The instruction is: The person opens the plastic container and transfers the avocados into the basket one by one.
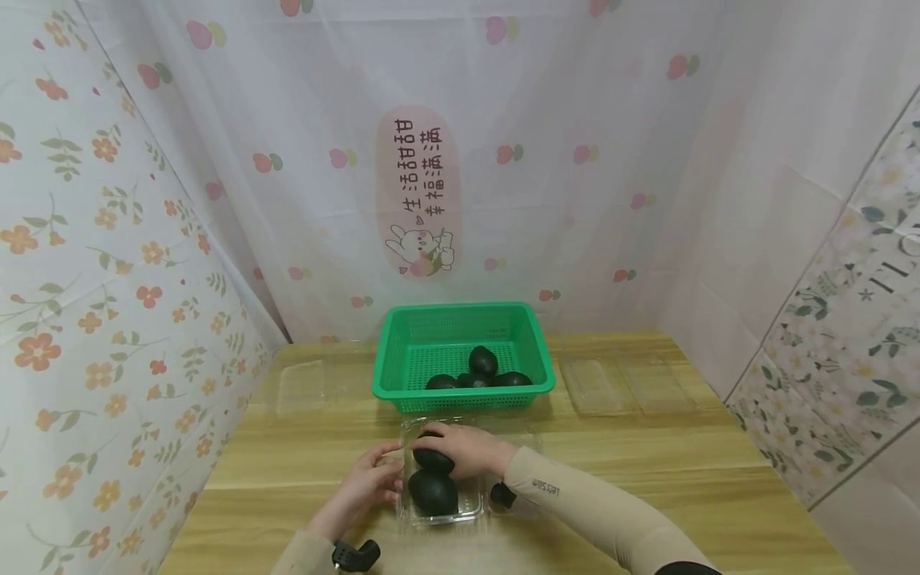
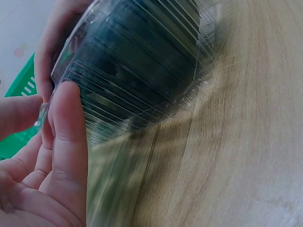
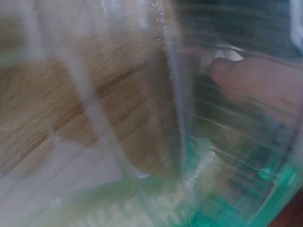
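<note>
A clear plastic box (image 1: 470, 505) stands on the table in front of the basket, with two dark, avocado-like fruits in it. My right hand (image 1: 467, 451) reaches in from the right and grips the farther dark fruit (image 1: 431, 459). The nearer dark fruit (image 1: 434, 493) lies beside it, untouched. At the box's left side my left hand (image 1: 370, 483) pinches the rim; in the left wrist view its fingers (image 2: 68, 127) and thumb meet at the plastic edge. Through clear plastic, the right wrist view shows a blurred thumb (image 3: 255, 78).
Behind the box stands a green basket (image 1: 381, 383) holding several dark fruits (image 1: 481, 363). Clear plastic boxes or lids lie at the table's back left (image 1: 302, 387) and back right (image 1: 596, 385). More clear plastic surrounds my right wrist. Patterned curtains enclose the wooden table (image 1: 647, 479).
</note>
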A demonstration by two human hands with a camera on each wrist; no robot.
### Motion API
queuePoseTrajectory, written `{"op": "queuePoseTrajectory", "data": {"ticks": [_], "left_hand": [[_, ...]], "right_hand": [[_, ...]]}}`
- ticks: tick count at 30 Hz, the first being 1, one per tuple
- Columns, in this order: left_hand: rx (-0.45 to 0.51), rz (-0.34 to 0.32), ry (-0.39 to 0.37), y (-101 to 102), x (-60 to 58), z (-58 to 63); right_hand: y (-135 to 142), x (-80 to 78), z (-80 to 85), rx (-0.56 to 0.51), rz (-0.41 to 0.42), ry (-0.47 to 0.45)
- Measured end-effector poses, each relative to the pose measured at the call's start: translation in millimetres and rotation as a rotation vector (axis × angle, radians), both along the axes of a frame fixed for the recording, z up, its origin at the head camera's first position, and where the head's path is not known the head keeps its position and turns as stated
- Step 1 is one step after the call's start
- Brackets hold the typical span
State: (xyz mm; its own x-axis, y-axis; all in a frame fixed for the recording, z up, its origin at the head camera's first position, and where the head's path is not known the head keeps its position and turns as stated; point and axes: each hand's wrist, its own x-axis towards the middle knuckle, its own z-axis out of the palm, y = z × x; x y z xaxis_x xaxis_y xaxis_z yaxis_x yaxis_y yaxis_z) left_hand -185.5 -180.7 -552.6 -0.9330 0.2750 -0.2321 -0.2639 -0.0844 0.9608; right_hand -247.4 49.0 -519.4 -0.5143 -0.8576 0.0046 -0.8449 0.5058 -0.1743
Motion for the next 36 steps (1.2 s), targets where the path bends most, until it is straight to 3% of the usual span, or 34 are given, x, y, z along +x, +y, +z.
{"op": "queuePoseTrajectory", "data": {"ticks": [19,36], "left_hand": [[0.009,-0.006,-0.009,0,-1.0,3.0],[0.001,0.0,-0.007,1,0.3,1.8]], "right_hand": [[4,-2.5,4.6,-0.054,0.014,-0.048],[10,-3.2,14.0,-0.079,0.035,-0.029]]}}
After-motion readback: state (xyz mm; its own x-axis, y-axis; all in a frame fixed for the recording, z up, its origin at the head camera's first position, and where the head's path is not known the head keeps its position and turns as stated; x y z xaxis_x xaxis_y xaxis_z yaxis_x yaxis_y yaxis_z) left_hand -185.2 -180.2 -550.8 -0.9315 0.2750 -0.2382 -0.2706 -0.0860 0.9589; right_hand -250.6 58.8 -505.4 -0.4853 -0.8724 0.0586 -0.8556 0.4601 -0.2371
